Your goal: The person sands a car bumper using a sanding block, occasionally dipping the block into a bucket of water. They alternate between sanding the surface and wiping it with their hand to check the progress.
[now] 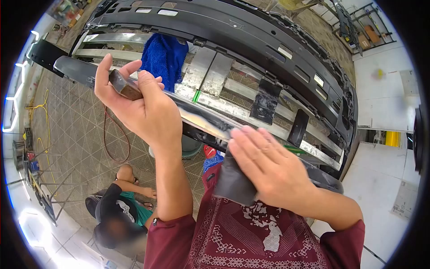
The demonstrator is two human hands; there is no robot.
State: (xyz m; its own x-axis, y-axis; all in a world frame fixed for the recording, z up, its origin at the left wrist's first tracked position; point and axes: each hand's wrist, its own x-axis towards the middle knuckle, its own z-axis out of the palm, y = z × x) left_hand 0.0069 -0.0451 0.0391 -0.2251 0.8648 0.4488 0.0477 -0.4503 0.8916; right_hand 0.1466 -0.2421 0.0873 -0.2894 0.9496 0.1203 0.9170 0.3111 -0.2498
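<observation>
My left hand point(150, 105) is closed round a small dark block point(124, 85) with a worn brownish face, thumb on one side and fingers on the other. Below that hand runs a long glossy black trim strip point(204, 120), slanting from upper left to lower right. My right hand point(271, 168) lies over the strip with its fingers straight and close together. Under its palm is a dark flexible sheet that looks like sandpaper point(235, 181), its free part hanging in front of my maroon shirt. The sheet's part beneath the fingers is hidden.
A large black bumper point(237, 27) spans the metal-barred rack point(233, 101). On the rack lie a blue towel point(163, 60) and dark sheets point(266, 102). Behind the strip stands a grey bucket point(192, 147). A person point(118, 210) crouches at lower left. Hoses point(47, 116) trail across the floor.
</observation>
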